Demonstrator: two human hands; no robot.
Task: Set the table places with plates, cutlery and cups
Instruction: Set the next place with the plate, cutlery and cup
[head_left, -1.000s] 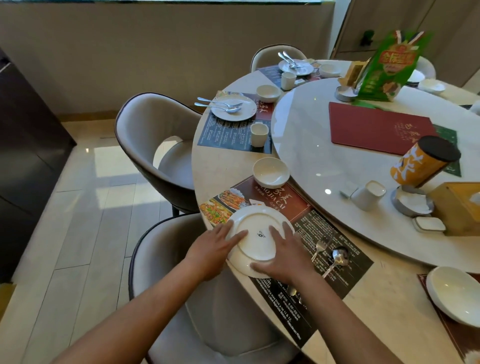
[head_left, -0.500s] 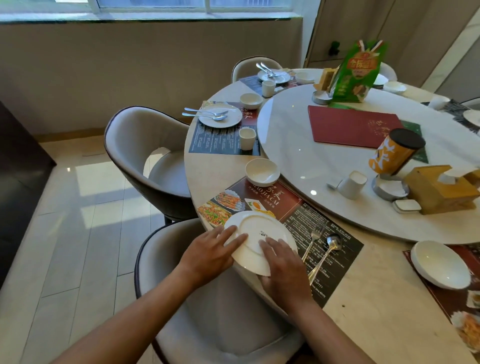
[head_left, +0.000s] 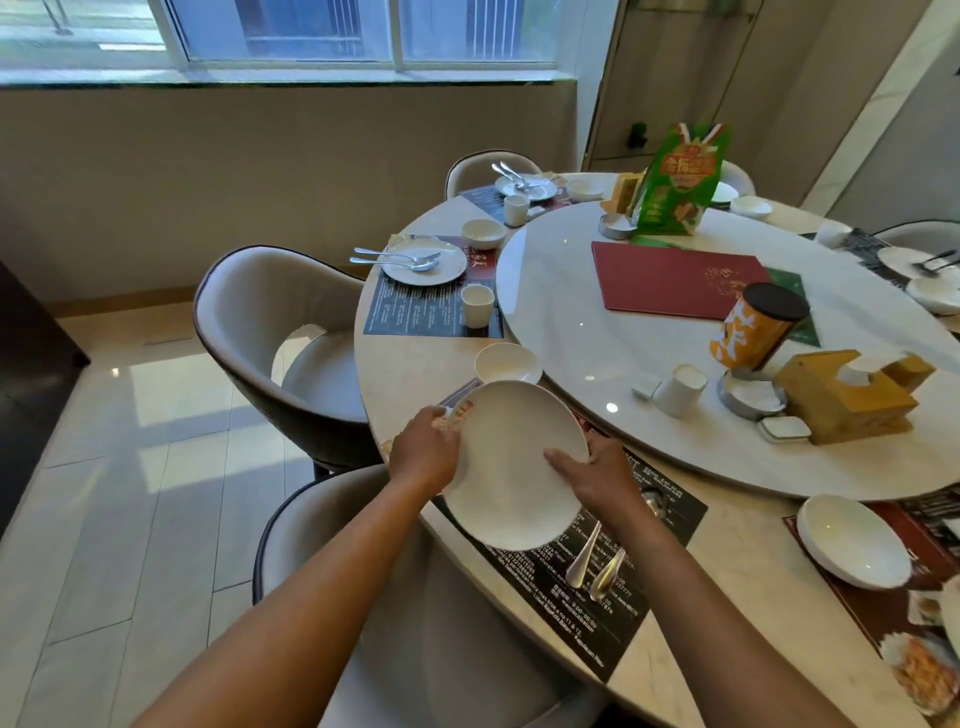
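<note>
Spanning most of the right side, the round bench was seen only in part, its near and right edges cut off by the frame. On it lay the raised marble turntable, whose far right side was also cut off. Two grey chairs were drawn up on the left; the nearer one was largely hidden beneath the forearms. A dark printed placemat was spread at the near place, its upper part covered by the white plate, which was held tilted above it, face up. The plate's left rim was gripped by the left hand, fingers curled round the edge and hidden behind it. Its right rim was gripped by the right hand, thumb laid across the face, the other fingers out of sight underneath. A small white bowl stood just beyond the plate. Two pieces of cutlery lay on the mat near the right wrist, their upper ends hidden by it, so their kind could not be told.
</note>
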